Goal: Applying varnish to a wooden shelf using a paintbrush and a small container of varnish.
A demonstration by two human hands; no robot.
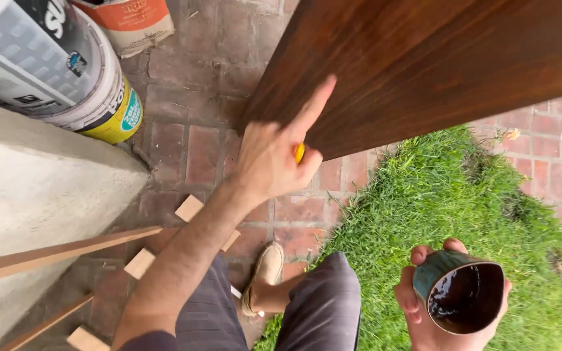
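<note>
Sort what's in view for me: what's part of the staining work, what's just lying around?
In use:
left hand with a yellow tool at the stained board
right hand holding the can of dark stain

Lying about:
buckets
bag
wood strips
wood offcuts

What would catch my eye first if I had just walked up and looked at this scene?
Most striking is the big dark-stained wooden panel filling the upper right, with the left hand at its lower edge, index finger stretched along the wood and something yellow in its grip. At lower right the right hand holds a can of dark glossy liquid over the grass.
</note>
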